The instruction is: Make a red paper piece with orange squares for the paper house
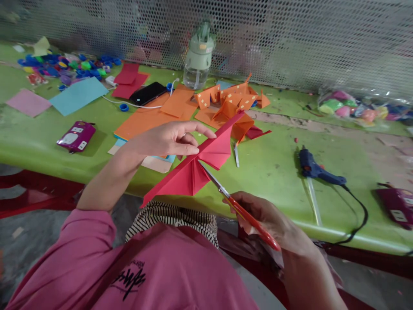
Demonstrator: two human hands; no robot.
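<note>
A folded red paper point(177, 181), shaped like a bat with two pleated wings, is held up over the table's front edge. My left hand point(174, 140) pinches its straight upper edge near the middle, thumb and fingers closed on it. My right hand point(261, 215) grips red-handled scissors point(238, 209) pointing up and to the left. The scissor tips lie at the notch between the two wings, touching or very near the paper. Behind the paper lie folded orange paper pieces point(232, 101), some with pale dots.
A green-lidded bottle point(198, 58), a black phone point(148, 93) and orange sheets point(138, 122) are behind my left hand. At right lies a blue glue gun point(319, 168) with a cord. Purple power sockets point(77, 137) and many plastic caps point(64, 64) sit at left. A perforated metal panel point(274, 43) stands behind.
</note>
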